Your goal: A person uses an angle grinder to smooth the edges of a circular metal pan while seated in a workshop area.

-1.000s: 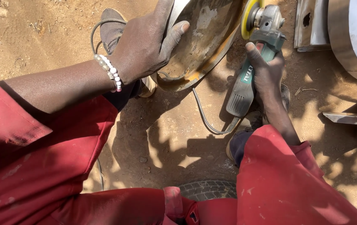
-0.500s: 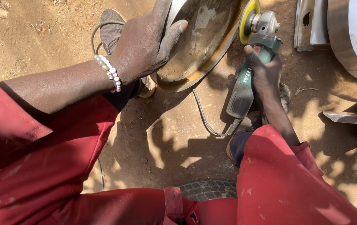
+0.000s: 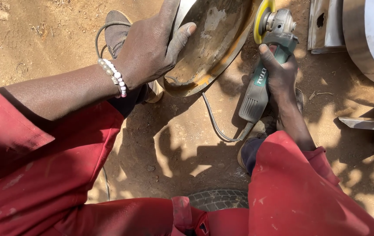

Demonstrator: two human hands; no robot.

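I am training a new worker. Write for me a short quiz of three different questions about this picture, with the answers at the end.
1. True or false: the left hand rests on the round metal dish.
2. Which hand holds the grinder?
A. left hand
B. right hand
C. both hands
3. Fill the gap: the yellow disc of the grinder is at the ____ of the dish.

Key
1. True. The palm and thumb lie over the dish's rim.
2. B. The right hand grips the green body.
3. Edge. Whether it touches the metal cannot be told.
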